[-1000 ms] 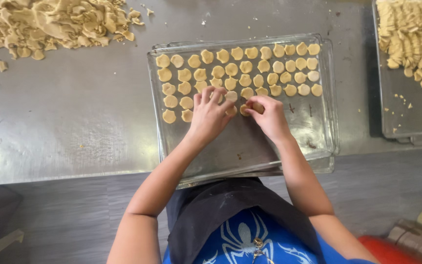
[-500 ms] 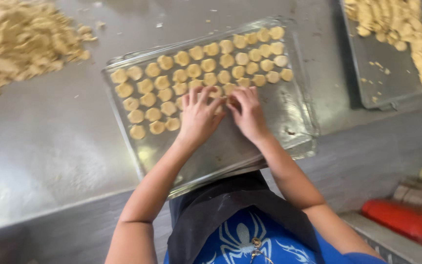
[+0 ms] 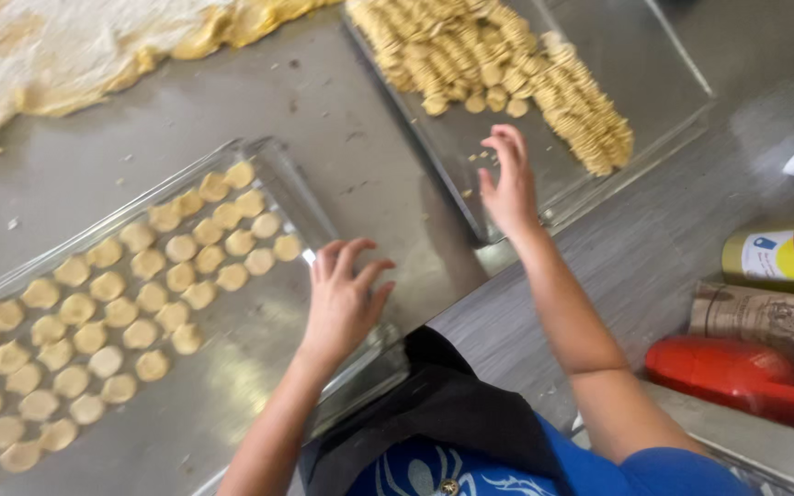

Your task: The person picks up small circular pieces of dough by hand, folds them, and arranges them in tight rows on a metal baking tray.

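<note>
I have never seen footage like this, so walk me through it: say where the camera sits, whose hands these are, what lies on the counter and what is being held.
The picture comes from a camera worn on a person's head, looking down at their own two bare hands over a metal counter.

The left hand rests, fingers spread, at the edge of a clear glass tray lined with rows of small round dough pieces.

The right hand reaches into a second tray, where a heap of dough rounds lies. Neither hand holds anything.

A sheet of rolled dough lies at the top left. On the right are a yellow bottle, a brown paper packet and a red bottle.
</note>
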